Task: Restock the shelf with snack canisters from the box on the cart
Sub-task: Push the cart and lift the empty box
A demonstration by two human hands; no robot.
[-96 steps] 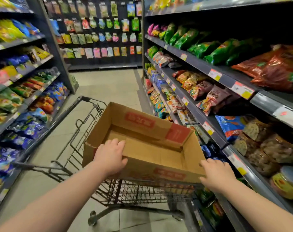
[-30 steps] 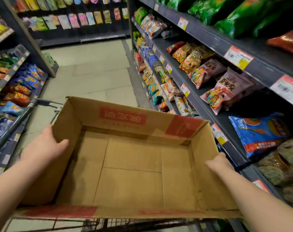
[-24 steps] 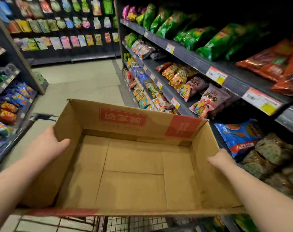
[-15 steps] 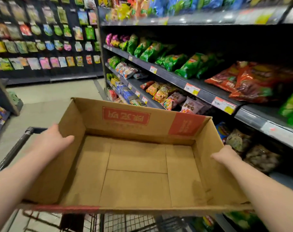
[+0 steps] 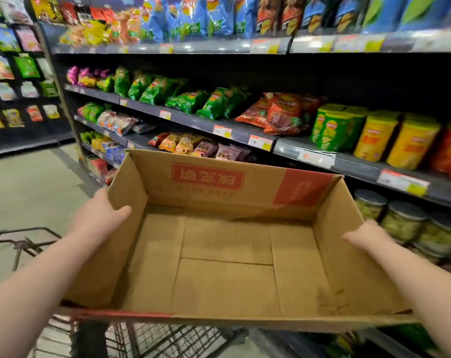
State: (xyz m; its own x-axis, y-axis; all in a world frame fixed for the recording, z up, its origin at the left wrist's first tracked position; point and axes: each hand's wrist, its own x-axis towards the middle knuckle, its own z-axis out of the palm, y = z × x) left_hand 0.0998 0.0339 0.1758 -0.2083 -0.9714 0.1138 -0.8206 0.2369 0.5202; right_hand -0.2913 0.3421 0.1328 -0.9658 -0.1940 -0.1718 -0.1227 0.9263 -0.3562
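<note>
Swung right since a moment ago, the view now takes in the snack canisters (image 5: 374, 136), green, yellow and orange, upright on the shelf (image 5: 353, 164) at right. Both hands grasp the cardboard box (image 5: 219, 187): the left hand (image 5: 100, 220) clamps the left wall, thumb inside; the right hand (image 5: 366, 239) holds the right wall, fingers hidden behind it. The box, bare floor showing, hangs above the wire cart (image 5: 167, 339), near the shelf front. Green chip bags (image 5: 193, 99) lie further left.

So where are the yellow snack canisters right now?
The yellow canisters stand at the right of the head view, on the shelf between the green canisters and orange ones, above the jars.
</note>
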